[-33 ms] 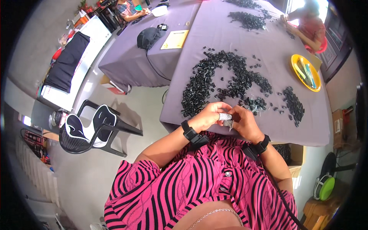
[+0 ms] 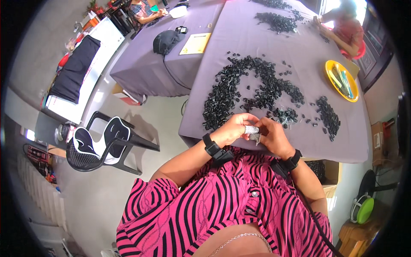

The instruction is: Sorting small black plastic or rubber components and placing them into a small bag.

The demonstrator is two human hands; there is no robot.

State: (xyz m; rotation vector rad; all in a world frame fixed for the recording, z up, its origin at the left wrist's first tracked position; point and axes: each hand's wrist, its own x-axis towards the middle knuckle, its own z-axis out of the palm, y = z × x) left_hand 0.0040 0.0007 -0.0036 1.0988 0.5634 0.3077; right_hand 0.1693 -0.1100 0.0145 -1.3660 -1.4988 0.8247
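Close to the table's near edge, my left hand (image 2: 234, 129) and my right hand (image 2: 276, 138) meet with fingertips pressed together. Both are closed; whatever they pinch is too small and too covered by the fingers to make out. Silver-grey wrapping (image 2: 251, 129) goes round a finger of my left hand, and a second grey wrap shows just below it between the hands. Just beyond my fingers lies a wide, curved heap of small black plastic pieces (image 2: 222, 92), with some clear bits (image 2: 286, 115) among them. A smaller pile of black pieces (image 2: 328, 118) is to the right.
A yellow bowl (image 2: 352, 94) with long tools stands at the right edge of the grey-covered table (image 2: 239, 36). A black cap (image 2: 166, 42) and yellow paper (image 2: 195, 44) lie at left. A black chair (image 2: 109, 143) stands left. Two other people sit at the far sides.
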